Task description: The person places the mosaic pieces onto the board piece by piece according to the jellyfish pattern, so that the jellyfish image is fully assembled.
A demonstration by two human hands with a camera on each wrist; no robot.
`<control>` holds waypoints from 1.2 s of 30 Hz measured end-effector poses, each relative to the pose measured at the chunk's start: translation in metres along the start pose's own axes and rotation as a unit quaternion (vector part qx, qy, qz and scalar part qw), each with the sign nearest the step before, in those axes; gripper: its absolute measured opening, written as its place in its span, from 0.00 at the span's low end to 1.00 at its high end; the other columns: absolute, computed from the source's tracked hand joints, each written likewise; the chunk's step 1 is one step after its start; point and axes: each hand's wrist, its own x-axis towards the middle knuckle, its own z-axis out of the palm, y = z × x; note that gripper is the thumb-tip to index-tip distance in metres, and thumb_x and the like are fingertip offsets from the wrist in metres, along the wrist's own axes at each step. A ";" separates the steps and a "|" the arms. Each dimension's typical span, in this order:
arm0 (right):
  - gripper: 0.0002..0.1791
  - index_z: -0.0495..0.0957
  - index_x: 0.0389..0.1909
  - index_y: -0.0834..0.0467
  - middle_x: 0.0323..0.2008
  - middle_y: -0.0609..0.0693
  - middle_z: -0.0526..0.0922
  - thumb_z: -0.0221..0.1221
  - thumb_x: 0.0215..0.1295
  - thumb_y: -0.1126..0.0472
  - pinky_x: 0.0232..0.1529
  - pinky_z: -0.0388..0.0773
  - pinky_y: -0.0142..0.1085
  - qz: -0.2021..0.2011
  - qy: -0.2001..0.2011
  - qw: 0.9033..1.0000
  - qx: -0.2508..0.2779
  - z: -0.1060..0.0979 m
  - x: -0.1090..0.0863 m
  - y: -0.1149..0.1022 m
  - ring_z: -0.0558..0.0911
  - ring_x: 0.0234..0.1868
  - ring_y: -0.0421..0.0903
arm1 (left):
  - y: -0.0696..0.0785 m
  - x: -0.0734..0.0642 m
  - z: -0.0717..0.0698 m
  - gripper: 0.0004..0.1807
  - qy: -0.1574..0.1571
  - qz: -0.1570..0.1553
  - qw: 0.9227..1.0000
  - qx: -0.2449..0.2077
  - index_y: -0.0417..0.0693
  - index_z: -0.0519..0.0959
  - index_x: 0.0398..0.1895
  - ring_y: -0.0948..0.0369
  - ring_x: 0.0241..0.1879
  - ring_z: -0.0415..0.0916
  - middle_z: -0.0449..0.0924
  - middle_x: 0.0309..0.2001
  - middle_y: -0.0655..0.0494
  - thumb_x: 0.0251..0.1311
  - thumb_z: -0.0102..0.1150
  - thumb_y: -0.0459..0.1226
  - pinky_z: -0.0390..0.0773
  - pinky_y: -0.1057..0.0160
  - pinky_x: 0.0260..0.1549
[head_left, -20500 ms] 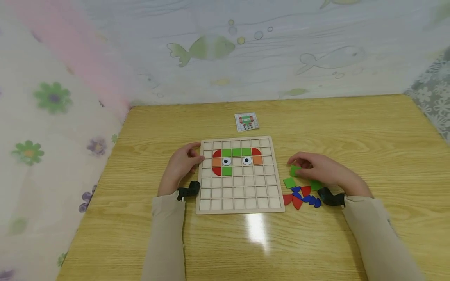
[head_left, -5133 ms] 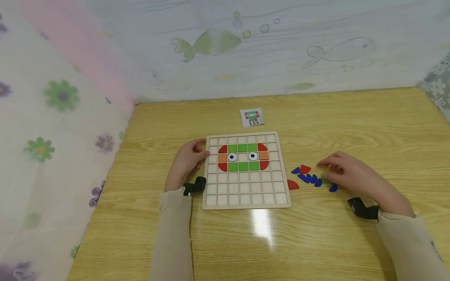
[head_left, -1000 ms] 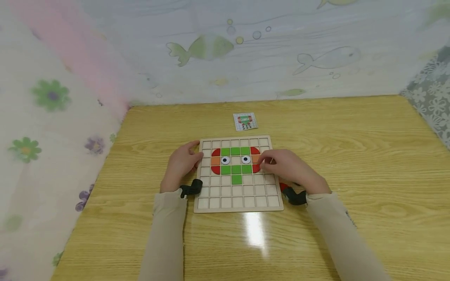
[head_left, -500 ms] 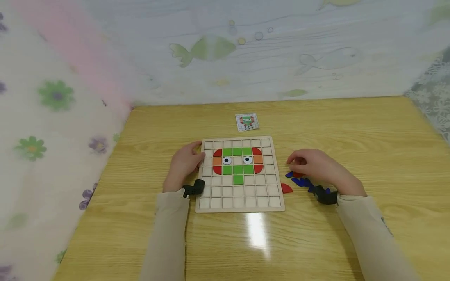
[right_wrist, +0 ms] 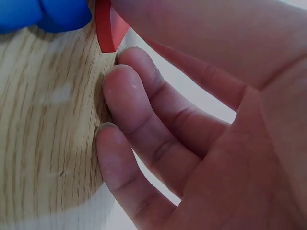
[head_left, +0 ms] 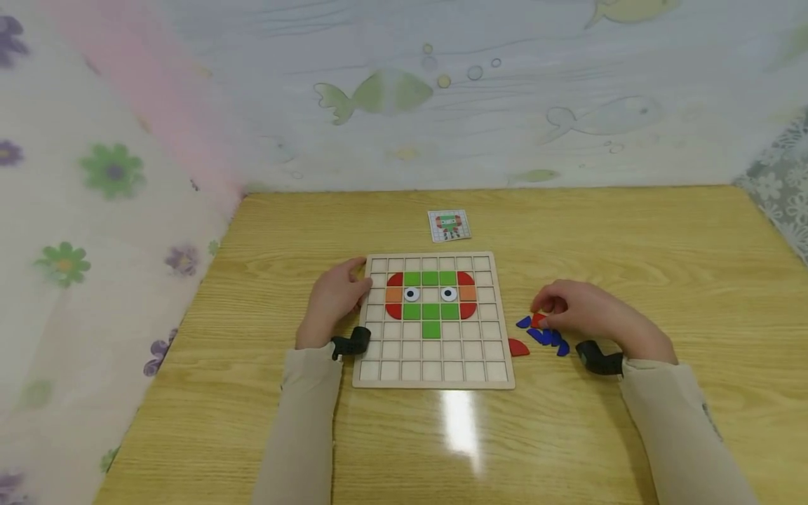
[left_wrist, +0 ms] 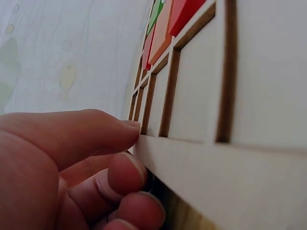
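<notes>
My left hand (head_left: 334, 298) grips the left edge of a wooden grid board (head_left: 416, 370); in the left wrist view the thumb lies on the rim and the fingers curl beside and below it. On the board, green squares (head_left: 431, 330), red quarter-circles (head_left: 394, 311), orange squares (head_left: 466, 294) and two eye discs (head_left: 449, 294) form a face. My right hand (head_left: 593, 315) pinches a red quarter-circle tile (head_left: 539, 320) right of the board. The thumb hides part of this tile (right_wrist: 106, 28) in the right wrist view. Several blue tiles (head_left: 535, 337) lie by the fingertips.
Another red quarter-circle tile (head_left: 519, 347) lies against the board's right edge. Behind the board is a small pattern card (head_left: 449, 225) showing a similar figure. The wooden table (head_left: 252, 231) meets a wall at its back and left.
Over the earlier frames, green squares and red quarter-circles were added to the board. In the last second my right hand moved from the board to the loose tiles and took hold of a red one.
</notes>
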 end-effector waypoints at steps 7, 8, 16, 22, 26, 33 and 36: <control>0.11 0.77 0.39 0.55 0.33 0.45 0.75 0.60 0.56 0.57 0.37 0.70 0.38 -0.001 0.006 1.000 0.001 0.001 0.000 -0.001 0.72 0.33 0.43 | 0.001 -0.001 0.000 0.27 0.001 0.001 1.000 0.006 0.55 0.63 0.63 0.60 0.15 0.69 0.73 0.15 0.56 0.59 0.49 0.43 0.65 0.63 0.17; 0.10 0.76 0.38 0.55 0.33 0.45 0.75 0.60 0.56 0.57 0.36 0.70 0.38 -0.003 0.005 1.000 0.005 0.001 0.000 -0.001 0.72 0.32 0.43 | 0.002 -0.001 0.000 0.27 0.002 0.000 1.000 0.005 0.55 0.63 0.63 0.59 0.15 0.69 0.73 0.15 0.56 0.59 0.49 0.43 0.65 0.63 0.16; 0.07 0.74 0.35 0.52 0.29 0.45 0.76 0.59 0.57 0.57 0.35 0.70 0.37 -0.011 -0.002 0.999 0.042 0.003 0.003 0.002 0.73 0.31 0.43 | 0.001 0.000 -0.001 0.27 0.001 -0.003 1.000 0.006 0.55 0.63 0.63 0.59 0.15 0.69 0.73 0.16 0.55 0.58 0.49 0.43 0.65 0.63 0.15; 0.08 0.75 0.36 0.51 0.29 0.44 0.78 0.56 0.60 0.52 0.36 0.71 0.38 -0.017 0.002 0.998 0.053 0.003 0.005 0.000 0.74 0.31 0.43 | 0.000 0.001 0.001 0.27 0.000 -0.003 1.000 0.003 0.56 0.63 0.63 0.59 0.15 0.70 0.73 0.16 0.56 0.58 0.49 0.43 0.65 0.63 0.16; 0.10 0.76 0.37 0.50 0.30 0.44 0.77 0.54 0.61 0.50 0.36 0.71 0.38 -0.019 0.018 0.999 0.045 0.002 0.004 -0.003 0.74 0.32 0.43 | 0.000 0.002 0.002 0.27 -0.001 -0.002 1.000 0.002 0.56 0.63 0.63 0.59 0.15 0.70 0.73 0.16 0.56 0.58 0.49 0.44 0.66 0.63 0.17; 0.10 0.78 0.37 0.50 0.32 0.42 0.78 0.55 0.60 0.50 0.39 0.70 0.39 -0.020 0.040 0.998 0.044 0.003 0.012 -0.003 0.74 0.34 0.43 | -0.001 0.001 0.001 0.27 -0.002 0.003 1.000 0.013 0.54 0.62 0.64 0.61 0.17 0.71 0.75 0.19 0.57 0.59 0.49 0.44 0.67 0.63 0.20; 0.10 0.78 0.38 0.50 0.33 0.43 0.78 0.56 0.60 0.50 0.40 0.70 0.39 -0.018 0.040 0.998 0.052 0.002 0.017 -0.004 0.74 0.35 0.43 | 0.000 0.000 0.000 0.28 -0.004 0.002 1.000 0.012 0.54 0.61 0.64 0.61 0.18 0.71 0.75 0.20 0.57 0.59 0.49 0.44 0.67 0.63 0.20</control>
